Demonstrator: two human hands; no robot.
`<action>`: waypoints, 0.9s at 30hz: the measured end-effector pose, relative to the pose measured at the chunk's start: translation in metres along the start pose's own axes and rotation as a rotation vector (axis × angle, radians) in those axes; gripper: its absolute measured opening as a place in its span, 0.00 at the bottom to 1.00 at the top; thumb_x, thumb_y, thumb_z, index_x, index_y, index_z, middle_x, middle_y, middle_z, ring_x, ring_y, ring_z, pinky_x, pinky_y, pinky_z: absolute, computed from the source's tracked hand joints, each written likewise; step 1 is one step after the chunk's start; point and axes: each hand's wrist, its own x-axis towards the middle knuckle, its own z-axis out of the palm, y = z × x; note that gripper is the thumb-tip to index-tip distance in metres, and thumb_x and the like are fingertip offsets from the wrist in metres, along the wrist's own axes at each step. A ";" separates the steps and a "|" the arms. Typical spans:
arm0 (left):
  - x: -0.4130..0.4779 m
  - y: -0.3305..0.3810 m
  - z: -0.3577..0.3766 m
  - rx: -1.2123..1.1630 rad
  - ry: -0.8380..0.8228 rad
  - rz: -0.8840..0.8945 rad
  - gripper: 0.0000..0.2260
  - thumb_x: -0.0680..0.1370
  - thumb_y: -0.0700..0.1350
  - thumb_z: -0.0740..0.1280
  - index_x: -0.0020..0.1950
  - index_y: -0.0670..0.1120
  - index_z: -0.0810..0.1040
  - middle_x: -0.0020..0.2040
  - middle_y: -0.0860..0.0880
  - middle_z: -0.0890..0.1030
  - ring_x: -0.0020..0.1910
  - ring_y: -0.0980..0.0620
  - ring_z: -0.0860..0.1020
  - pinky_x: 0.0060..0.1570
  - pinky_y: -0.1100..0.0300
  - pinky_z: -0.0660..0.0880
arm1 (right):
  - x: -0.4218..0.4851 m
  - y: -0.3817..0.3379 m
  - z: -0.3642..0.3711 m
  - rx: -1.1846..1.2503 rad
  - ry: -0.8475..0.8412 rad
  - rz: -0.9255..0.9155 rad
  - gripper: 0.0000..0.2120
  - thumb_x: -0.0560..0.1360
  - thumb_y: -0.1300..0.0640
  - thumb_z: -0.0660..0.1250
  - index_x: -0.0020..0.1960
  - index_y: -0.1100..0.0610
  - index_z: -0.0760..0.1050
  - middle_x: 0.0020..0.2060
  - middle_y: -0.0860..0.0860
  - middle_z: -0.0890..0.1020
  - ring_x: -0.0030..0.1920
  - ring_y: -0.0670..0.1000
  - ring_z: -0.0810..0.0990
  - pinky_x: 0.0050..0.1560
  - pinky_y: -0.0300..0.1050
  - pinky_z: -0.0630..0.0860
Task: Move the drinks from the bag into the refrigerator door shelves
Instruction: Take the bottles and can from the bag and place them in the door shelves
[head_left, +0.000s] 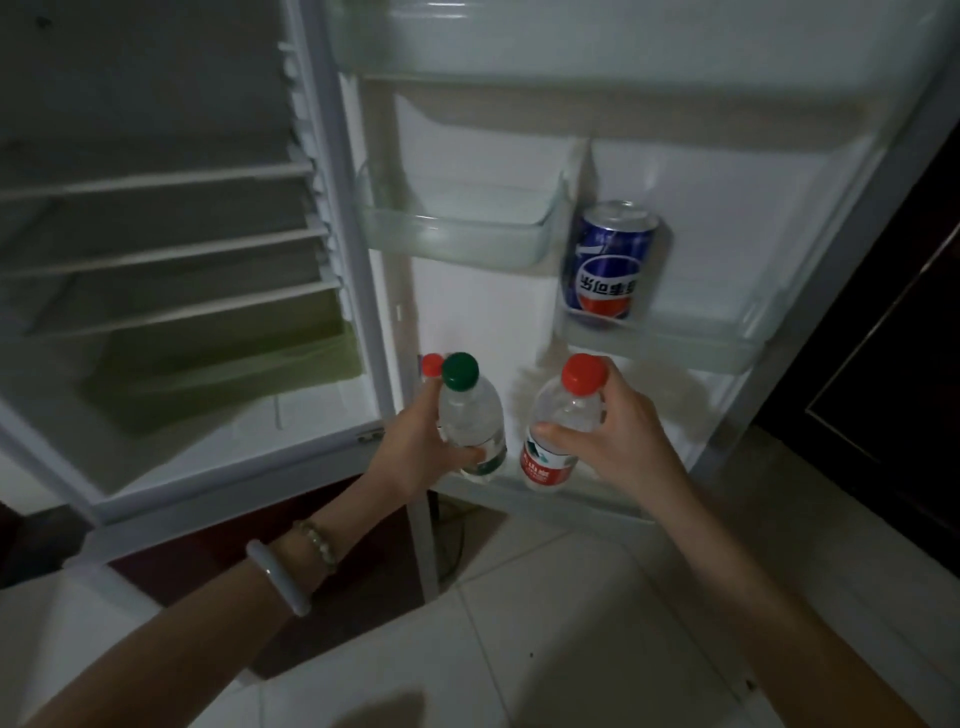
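Note:
My left hand (415, 447) grips a clear water bottle with a green cap (470, 410), low in front of the open refrigerator door (727, 208). A second bottle's red cap (431, 365) shows just behind it; the rest of that bottle is hidden by my hand. My right hand (618, 441) holds a red-capped water bottle with a red label (558, 431), beside the green-capped one. A blue cola can (608, 265) stands in the small right door shelf (675, 343) above my right hand. The bag is out of view.
A clear door shelf (457, 234) sits higher on the left of the door, with a long shelf (571, 31) at the top. The fridge interior (156, 218) at left has white racks and a green drawer (218, 374). White floor tiles (571, 623) lie below.

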 end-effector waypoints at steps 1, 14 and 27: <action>0.006 -0.004 0.007 -0.013 0.014 -0.027 0.39 0.64 0.48 0.78 0.70 0.53 0.62 0.59 0.54 0.77 0.56 0.53 0.77 0.51 0.57 0.76 | 0.004 0.008 0.001 -0.001 0.016 0.000 0.26 0.63 0.50 0.77 0.55 0.45 0.67 0.47 0.42 0.77 0.50 0.46 0.77 0.52 0.43 0.73; 0.052 -0.058 0.060 0.128 -0.016 -0.151 0.31 0.64 0.49 0.78 0.61 0.46 0.67 0.55 0.48 0.80 0.53 0.49 0.77 0.49 0.57 0.73 | 0.039 0.078 0.065 0.101 0.017 0.093 0.25 0.64 0.56 0.78 0.57 0.55 0.71 0.51 0.49 0.80 0.53 0.48 0.78 0.54 0.41 0.74; 0.065 -0.081 0.095 0.092 0.008 -0.295 0.26 0.67 0.50 0.75 0.58 0.47 0.66 0.50 0.45 0.80 0.48 0.45 0.79 0.46 0.49 0.78 | 0.062 0.116 0.094 0.039 0.090 0.215 0.22 0.63 0.56 0.77 0.51 0.53 0.70 0.43 0.46 0.77 0.46 0.46 0.76 0.47 0.32 0.70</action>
